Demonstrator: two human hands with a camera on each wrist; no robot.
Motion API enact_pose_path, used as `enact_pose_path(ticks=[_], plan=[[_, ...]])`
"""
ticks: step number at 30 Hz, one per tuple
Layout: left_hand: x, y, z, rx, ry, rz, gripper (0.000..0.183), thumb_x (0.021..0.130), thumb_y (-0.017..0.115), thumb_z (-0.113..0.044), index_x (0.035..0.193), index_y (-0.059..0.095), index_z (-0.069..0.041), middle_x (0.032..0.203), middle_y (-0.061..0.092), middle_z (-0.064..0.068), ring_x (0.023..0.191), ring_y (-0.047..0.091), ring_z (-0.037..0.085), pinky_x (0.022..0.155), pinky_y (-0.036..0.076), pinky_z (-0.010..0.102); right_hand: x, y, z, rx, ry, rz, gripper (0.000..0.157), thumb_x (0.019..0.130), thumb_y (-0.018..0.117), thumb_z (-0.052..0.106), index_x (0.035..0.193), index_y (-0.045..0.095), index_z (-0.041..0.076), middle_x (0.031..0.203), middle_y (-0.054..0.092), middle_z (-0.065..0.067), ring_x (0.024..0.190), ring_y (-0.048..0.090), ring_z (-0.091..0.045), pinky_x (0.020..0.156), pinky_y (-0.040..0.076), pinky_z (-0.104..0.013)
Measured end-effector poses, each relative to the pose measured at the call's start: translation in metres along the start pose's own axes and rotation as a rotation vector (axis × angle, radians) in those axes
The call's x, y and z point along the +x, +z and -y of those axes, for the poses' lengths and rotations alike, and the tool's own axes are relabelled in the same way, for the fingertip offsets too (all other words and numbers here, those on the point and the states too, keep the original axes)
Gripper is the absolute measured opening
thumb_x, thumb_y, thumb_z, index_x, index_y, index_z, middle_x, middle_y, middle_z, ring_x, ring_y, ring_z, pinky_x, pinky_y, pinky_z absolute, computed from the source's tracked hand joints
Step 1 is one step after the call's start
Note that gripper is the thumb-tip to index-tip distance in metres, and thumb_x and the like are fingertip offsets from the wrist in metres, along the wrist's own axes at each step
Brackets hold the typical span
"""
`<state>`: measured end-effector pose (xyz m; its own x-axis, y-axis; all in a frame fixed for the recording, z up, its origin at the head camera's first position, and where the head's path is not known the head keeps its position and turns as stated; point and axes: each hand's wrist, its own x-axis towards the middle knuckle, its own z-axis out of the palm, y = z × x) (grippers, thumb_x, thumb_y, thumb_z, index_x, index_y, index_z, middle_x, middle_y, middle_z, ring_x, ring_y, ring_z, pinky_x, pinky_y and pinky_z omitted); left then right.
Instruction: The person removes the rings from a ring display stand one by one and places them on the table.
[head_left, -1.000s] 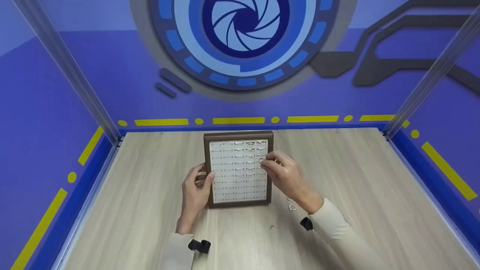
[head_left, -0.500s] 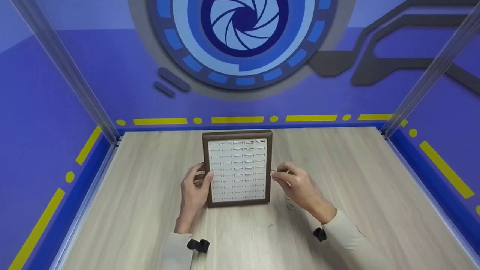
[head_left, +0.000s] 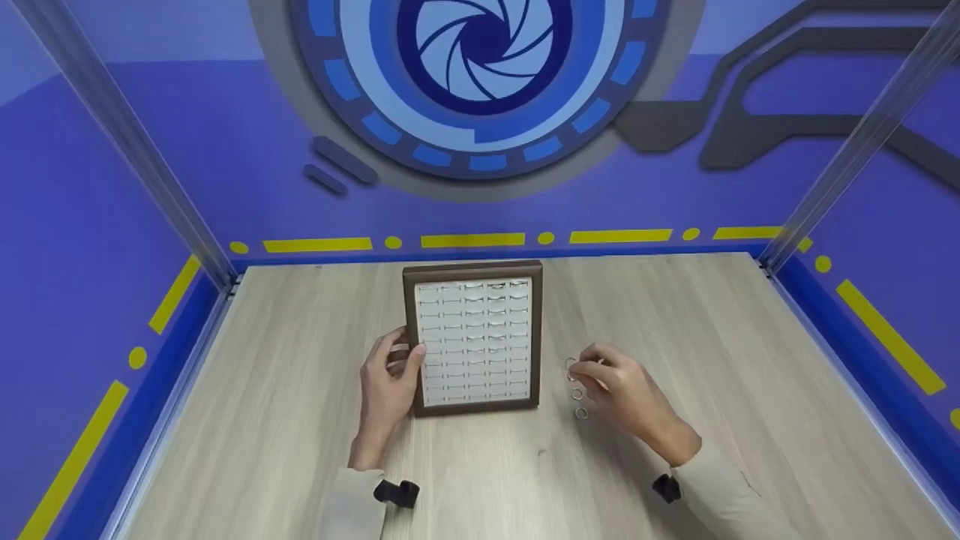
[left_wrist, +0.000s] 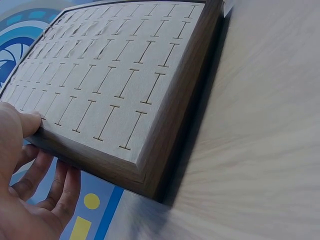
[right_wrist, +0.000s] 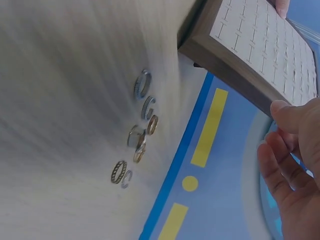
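A ring display tray (head_left: 478, 337) with a brown frame and white slotted face stands tilted up on the table. My left hand (head_left: 391, 382) grips its left side, thumb on the front edge and fingers behind; the left wrist view shows this thumb (left_wrist: 31, 124) on the frame. Several silver rings (head_left: 496, 298) sit in the tray's upper slots. Right of the tray, my right hand (head_left: 616, 386) pinches a thin ring (head_left: 570, 363) at its fingertips. That ring is hidden in the right wrist view. Several loose rings (right_wrist: 142, 84) lie on the table below this hand.
The pale wooden table (head_left: 300, 420) is bounded by a blue back wall (head_left: 187, 150) and side walls with metal corner posts (head_left: 847, 165). Black wrist bands (head_left: 396, 493) are on both sleeves.
My right hand has moved from the tray's upper right, down and to the right, carrying the ring over the loose rings. My left hand and the tray have stayed put.
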<state>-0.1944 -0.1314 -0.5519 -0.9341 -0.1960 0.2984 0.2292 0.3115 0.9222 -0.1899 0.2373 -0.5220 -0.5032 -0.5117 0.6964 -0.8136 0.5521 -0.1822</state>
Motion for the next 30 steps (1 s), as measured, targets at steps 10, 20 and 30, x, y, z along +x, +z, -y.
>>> enact_pose_path(ticks=[10,20,30], plan=[[0.000,0.003,0.001,-0.003,0.005,-0.011,0.041,0.103,0.074,-0.018,0.141,0.065,-0.007,0.123,0.069,0.010,0.105,0.073,0.025,0.092,0.063,0.038,-0.026,-0.004,-0.006,-0.018,0.048,0.060,0.026,0.077,0.089,-0.012,0.092,0.081,0.008,0.093,0.069,0.000,0.078,0.068,-0.011,0.066,0.057,-0.021],[0.000,0.001,0.000,-0.005,0.000,-0.009,0.041,0.103,0.074,-0.017,0.142,0.065,-0.006,0.124,0.069,0.010,0.105,0.073,0.024,0.091,0.063,0.037,-0.044,-0.007,-0.007,-0.047,0.132,0.126,0.024,0.078,0.089,-0.010,0.092,0.083,0.008,0.094,0.072,0.002,0.081,0.071,-0.011,0.069,0.060,-0.023],[-0.001,0.000,-0.001,0.009,-0.001,-0.004,0.041,0.104,0.073,-0.020,0.142,0.065,-0.006,0.123,0.069,0.010,0.104,0.073,0.024,0.091,0.063,0.037,-0.062,-0.006,-0.012,-0.091,0.171,0.231,0.016,0.082,0.090,0.000,0.088,0.083,0.013,0.088,0.070,0.006,0.077,0.067,-0.006,0.064,0.059,-0.025]])
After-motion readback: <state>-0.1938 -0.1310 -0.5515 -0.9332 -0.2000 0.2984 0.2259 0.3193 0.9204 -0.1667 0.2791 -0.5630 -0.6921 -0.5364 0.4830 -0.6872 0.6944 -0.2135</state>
